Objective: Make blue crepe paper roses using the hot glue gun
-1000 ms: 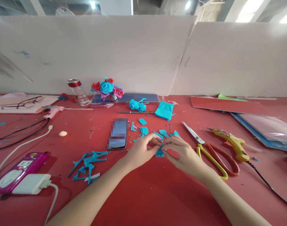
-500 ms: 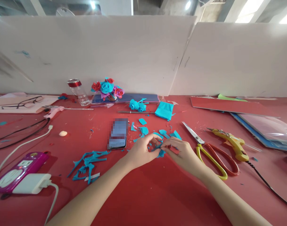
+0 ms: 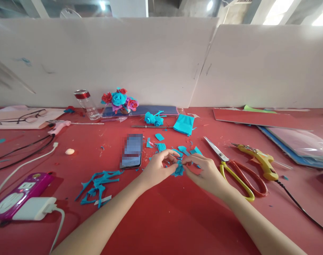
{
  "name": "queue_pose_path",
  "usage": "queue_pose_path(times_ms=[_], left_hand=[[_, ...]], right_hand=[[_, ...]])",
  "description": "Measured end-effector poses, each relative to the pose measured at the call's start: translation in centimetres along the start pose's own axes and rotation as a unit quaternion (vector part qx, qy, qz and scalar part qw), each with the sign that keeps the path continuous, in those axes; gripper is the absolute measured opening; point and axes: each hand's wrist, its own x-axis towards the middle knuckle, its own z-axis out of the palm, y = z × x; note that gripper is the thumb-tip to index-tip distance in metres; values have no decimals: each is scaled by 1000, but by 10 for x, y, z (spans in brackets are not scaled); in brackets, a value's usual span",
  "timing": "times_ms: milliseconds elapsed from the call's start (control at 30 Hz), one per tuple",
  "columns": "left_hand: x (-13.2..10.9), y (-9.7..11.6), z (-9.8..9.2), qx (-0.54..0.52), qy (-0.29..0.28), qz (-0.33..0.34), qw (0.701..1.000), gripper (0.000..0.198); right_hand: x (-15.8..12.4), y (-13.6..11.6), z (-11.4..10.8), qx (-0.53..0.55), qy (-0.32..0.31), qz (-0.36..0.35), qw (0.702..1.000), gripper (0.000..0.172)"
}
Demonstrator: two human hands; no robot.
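Note:
Between my two hands is a small blue paper flower [image 3: 179, 168], its petals bunched together. My left hand [image 3: 161, 165] pinches it from the left with thumb and curved fingers. From the other side, my right hand [image 3: 201, 169] grips its edge between thumb and fingertips. Loose blue petal pieces [image 3: 160, 146] lie scattered just beyond the hands. Farther back are finished-looking blue flowers [image 3: 154, 118] with stems and a folded blue crepe-like sheet [image 3: 183, 124]. The fingers hide part of the flower.
Scissors [image 3: 224, 160] and a yellow glue gun [image 3: 259, 158] lie to the right. A phone [image 3: 131, 152] and blue scraps [image 3: 97, 187] are on the left, near a purple power strip [image 3: 35, 184]. A glass bottle [image 3: 87, 106] and flower bouquet [image 3: 119, 99] stand at the back.
My fingers have shifted slightly around the blue flower, and more of its petals now show between the hands. The whole view has moved a little.

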Motion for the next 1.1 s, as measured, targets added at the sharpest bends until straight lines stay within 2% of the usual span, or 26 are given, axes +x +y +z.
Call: queue_pose_path(times_ms=[233, 467, 633, 1100], left_hand=[[0, -1, -2, -8, -15, -12, 1000, 20], [-1, 0, -5, 2, -42, 4, 999, 20], [0, 1, -5, -3, -62, 10, 998, 19], [0, -3, -2, -43, -44, -8, 998, 19]], right_hand=[[2, 1, -1, 50, -15, 75, 996, 10], [3, -1, -3, 77, -46, 104, 991, 9], [2, 1, -2, 77, -54, 108, 990, 10], [3, 3, 2, 75, -28, 95, 992, 7]])
